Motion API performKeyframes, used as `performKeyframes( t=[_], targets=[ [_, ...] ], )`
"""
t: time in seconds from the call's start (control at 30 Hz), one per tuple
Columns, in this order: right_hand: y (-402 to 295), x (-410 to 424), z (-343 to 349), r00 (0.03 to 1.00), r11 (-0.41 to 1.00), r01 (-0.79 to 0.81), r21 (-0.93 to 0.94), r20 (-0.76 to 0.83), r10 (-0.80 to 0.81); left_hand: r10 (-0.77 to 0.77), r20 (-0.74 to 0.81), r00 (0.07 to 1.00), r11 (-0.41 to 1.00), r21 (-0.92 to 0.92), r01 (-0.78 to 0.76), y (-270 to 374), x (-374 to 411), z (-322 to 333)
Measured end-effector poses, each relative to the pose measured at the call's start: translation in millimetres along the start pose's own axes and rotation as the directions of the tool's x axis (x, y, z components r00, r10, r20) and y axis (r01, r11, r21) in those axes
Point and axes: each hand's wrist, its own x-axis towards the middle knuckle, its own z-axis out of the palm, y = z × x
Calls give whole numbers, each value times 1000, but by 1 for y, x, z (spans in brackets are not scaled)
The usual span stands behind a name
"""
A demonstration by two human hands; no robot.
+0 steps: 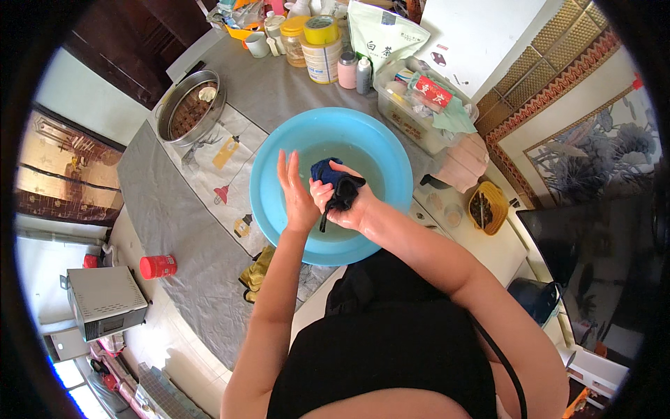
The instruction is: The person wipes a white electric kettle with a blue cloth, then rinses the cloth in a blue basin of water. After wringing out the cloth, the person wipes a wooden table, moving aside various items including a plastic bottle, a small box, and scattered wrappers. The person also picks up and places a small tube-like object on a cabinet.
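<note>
A bunched dark blue and black cloth is gripped in my right hand, above a light blue plastic basin of cloudy water. One black strip of the cloth hangs down. My left hand is raised beside it, over the basin's left part, with its fingers extended and some of them apart; it holds nothing. Both hands look wet. An olive-yellow cloth with dark edging lies on the table close to the basin, partly hidden by my left forearm.
A round metal steamer stands at the upper left and a red canister near the table's left edge. Jars, bottles, a mug and a clear plastic box line the far side. A yellow basket is at the right.
</note>
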Motion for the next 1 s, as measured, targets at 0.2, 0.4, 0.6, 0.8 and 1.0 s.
performKeyframes(
  t=[0.2,0.4,0.6,0.8,1.0],
  targets=[
    [0,-4,8,967,966,-157,204,229,109,197,132,971,976,70,-208,8,15,-7],
    [39,-11,6,937,967,-255,-13,244,250,350,-320,880,937,127,-326,1,23,14],
    [13,-34,33,993,806,-86,-586,14,116,411,171,895,908,6,-418,8,60,-30],
    [3,-34,51,975,-97,-111,-989,-89,-205,489,448,749,756,210,-620,22,78,-45],
    [-16,-11,33,855,-867,-286,-409,299,-424,161,532,831,708,524,-473,6,50,-28]
  ],
)
